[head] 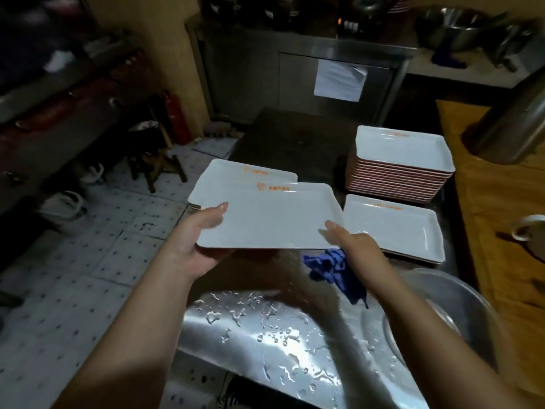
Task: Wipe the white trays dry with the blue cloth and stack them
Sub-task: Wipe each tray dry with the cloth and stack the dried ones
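Both hands are up with one white tray (271, 216) held level over the wet steel worktop (250, 323): the left hand (196, 240) grips its near-left edge, thumb on top and fingers curled beneath, while the right hand (354, 246) pinches the near-right corner and has the blue cloth (333, 268) bunched under its palm. Another tray (233, 171) lies just behind it at the worktop's left edge. A tall stack (401, 163) stands at the far right, and a low pile (395, 228) sits nearer along the right side. Which pile is the dried one I can't tell, but plenty looks handled already, with at least this tray not yet stacked
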